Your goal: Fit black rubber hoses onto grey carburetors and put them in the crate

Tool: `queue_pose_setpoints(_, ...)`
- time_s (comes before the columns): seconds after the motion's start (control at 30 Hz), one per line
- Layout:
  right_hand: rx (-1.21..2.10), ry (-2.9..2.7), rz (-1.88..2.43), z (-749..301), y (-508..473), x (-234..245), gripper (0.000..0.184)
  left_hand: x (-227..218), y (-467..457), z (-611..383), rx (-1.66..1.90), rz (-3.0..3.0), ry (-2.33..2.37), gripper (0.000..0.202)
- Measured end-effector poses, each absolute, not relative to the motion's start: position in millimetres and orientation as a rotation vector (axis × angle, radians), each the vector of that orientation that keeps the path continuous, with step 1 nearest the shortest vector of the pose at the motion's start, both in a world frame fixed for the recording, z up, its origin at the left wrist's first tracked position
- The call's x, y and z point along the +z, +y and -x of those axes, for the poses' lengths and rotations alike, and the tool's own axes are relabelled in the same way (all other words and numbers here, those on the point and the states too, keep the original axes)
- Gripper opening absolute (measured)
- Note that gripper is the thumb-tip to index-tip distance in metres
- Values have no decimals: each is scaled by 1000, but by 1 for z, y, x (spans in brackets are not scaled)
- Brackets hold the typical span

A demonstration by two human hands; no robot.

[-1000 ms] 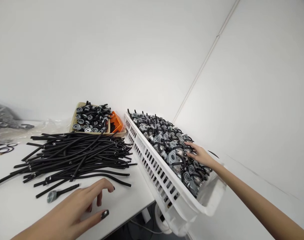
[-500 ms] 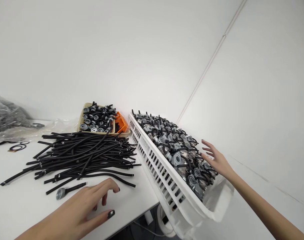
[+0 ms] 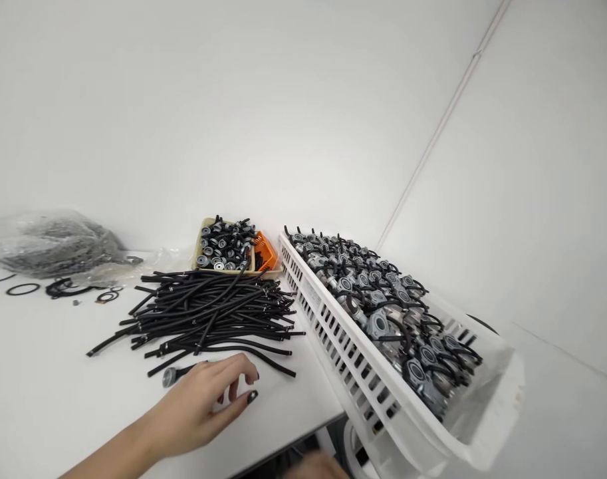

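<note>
My left hand (image 3: 203, 399) lies on the white table (image 3: 44, 392) with its fingers loosely spread and curved, holding nothing. Its fingertips rest over a single black hose with a metal cap (image 3: 171, 376). Just beyond it lies a pile of black rubber hoses (image 3: 213, 313). To the right, a white slotted basket (image 3: 333, 332) holds several grey metal parts with black hoses (image 3: 377, 309) and juts out past the table edge. Only a blurred sliver of my right hand (image 3: 316, 468) shows at the bottom edge, and its fingers are hidden.
A beige tray of round metal caps (image 3: 223, 245) and a small orange basket (image 3: 264, 253) stand at the back by the wall. A clear plastic bag of dark parts (image 3: 54, 243) and loose black rings (image 3: 22, 289) lie at the far left. White walls meet in a corner behind the basket.
My right hand lifted off the parts in the basket and dropped to the bottom edge. The view swung right and down. My left hand now lies over the capped hose.
</note>
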State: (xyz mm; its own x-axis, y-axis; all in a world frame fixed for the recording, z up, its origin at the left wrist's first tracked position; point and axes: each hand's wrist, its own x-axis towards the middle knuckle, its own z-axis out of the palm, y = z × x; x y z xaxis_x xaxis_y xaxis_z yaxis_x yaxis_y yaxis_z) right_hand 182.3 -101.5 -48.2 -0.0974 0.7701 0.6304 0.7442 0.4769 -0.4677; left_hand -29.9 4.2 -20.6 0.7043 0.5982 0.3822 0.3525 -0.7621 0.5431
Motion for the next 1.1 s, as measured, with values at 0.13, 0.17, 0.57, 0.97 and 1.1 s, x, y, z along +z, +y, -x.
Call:
queue_pose_setpoints(0.13, 172, -1620, 1186, -152, -68, -43, 25, -19, 10, 34, 830, -2501, 782, 17)
queue_pose_setpoints(0.17, 257, -1525, 1216, -151, -58, -39, 23, -19, 11, 34, 831, -2516, 801, 18)
queue_pose_setpoints(0.57, 542, -1300, 1385, -170, -19, -40, 18, -24, 22, 37, 916, -2737, 876, 19)
queue_pose_setpoints(0.97, 536, -1462, 1367, -173, -19, -47, 20, 12, -5, 139, 788, -2725, 2005, 25)
queue_pose_setpoints(1.1, 563, -1451, 1392, -175, -20, -51, 23, 28, -41, 223, 500, -1957, 2718, 44)
